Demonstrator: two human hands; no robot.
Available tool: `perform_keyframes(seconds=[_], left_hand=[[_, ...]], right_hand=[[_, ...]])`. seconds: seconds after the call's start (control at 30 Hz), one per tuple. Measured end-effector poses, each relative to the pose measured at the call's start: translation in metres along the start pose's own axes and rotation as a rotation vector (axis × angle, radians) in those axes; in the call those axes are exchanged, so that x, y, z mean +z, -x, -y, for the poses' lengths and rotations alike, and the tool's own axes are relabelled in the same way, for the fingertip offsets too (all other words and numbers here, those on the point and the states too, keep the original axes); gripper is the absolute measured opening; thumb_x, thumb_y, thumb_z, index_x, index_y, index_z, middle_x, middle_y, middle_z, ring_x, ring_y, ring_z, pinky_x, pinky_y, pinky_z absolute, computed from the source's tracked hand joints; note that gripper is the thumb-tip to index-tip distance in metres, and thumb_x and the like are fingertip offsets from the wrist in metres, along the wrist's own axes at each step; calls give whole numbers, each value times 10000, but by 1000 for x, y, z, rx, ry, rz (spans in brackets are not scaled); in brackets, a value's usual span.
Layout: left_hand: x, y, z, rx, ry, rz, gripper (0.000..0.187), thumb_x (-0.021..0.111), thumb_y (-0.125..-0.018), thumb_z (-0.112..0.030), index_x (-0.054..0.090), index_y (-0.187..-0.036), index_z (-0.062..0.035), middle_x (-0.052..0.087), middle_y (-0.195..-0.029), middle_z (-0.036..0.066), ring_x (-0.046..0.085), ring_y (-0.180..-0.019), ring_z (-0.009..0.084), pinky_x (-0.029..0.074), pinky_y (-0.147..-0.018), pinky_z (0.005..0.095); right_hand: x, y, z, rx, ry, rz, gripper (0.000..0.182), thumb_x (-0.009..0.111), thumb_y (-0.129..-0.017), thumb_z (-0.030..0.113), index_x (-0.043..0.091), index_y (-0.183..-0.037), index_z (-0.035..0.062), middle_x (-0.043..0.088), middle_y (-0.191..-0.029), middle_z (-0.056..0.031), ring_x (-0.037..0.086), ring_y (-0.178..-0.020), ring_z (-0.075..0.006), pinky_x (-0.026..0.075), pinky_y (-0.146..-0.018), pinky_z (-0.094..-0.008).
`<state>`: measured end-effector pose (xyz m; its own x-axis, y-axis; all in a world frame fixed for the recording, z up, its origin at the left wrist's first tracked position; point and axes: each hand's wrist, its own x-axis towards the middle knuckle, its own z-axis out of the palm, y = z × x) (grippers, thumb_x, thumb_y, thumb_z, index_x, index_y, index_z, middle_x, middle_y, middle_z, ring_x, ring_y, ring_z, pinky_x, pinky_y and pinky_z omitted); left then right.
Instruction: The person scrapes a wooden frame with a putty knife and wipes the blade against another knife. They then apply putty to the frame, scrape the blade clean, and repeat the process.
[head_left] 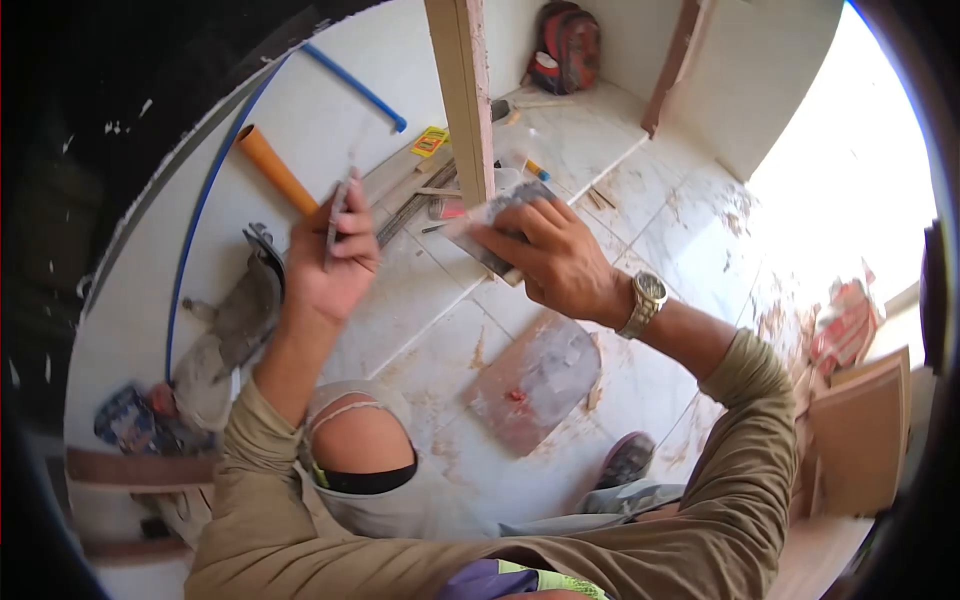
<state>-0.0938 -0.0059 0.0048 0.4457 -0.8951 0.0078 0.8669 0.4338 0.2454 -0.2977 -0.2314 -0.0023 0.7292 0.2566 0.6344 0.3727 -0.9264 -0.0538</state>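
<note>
My left hand (338, 250) is raised, its fingers closed around a thin, flat scraper (337, 215) seen nearly edge-on. Further right, my right hand (560, 250) has its fingers bent over a broad, smeared scraper blade (515, 205). That blade lies close to the lower part of an upright wooden post (462, 90) and overlaps it in this view. Below my hands, on the tiled floor, is a flat board (535, 385) with whitish paste and a small red dab on it.
An orange pipe (272, 168) and a blue pipe (358, 88) lean at the left wall. Wood strips and a yellow packet (430, 141) lie behind the post. A red-black backpack (566, 48) sits in the far corner. Wooden panels (855, 440) stand at right.
</note>
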Motion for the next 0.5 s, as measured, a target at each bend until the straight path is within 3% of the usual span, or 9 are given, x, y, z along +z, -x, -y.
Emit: perform_keyframes(seconds=[0.03,0.07,0.23,0.33,0.4,0.5], left_hand=[[18,9,2,122,-82,-52,286,515,-1028,-146,617,-1243,12,735,-1009,127,642,-688,154,459,-465,216],[31,17,8,243,-152,-112,275,505,-1035,-152,628,-1221,8,734,-970,111,636,-673,151,457,-464,213],[45,38,62,347,-362,-359,234,516,-1043,-190,622,-1124,2,715,-971,95,623,-682,133,434,-442,208],[78,39,97,444,-491,-575,172,561,-1024,-185,635,-1067,-36,703,-912,65,589,-644,94,393,-428,190],[103,33,116,550,-590,-782,156,575,-1016,-182,640,-1068,-50,703,-907,59,574,-629,81,376,-429,191],[101,37,117,535,-601,-713,131,593,-1002,-169,643,-1064,-66,707,-906,54,564,-622,65,354,-437,203]], right_hand=[[2,22,-14,-20,-41,6,673,627,-653,-112,652,-1306,51,582,-1096,-119,578,-996,-321,505,-853,-401],[-6,26,-30,23,-44,-89,662,622,-679,-122,646,-1318,49,587,-1105,-123,586,-990,-317,509,-841,-394],[-44,-1,-94,149,-138,-512,499,603,-883,-103,648,-1344,82,606,-1140,-140,627,-950,-269,527,-780,-357],[-32,-6,-114,83,-157,-553,648,578,-759,-157,619,-1368,62,582,-1135,-165,610,-945,-279,528,-812,-369],[-20,-13,-116,56,-106,-615,653,599,-726,-134,656,-1332,103,599,-1117,-110,592,-937,-258,480,-824,-392],[-13,-33,-120,-67,113,-694,638,644,-695,-79,694,-1281,170,621,-1096,-27,565,-931,-229,401,-840,-383]])
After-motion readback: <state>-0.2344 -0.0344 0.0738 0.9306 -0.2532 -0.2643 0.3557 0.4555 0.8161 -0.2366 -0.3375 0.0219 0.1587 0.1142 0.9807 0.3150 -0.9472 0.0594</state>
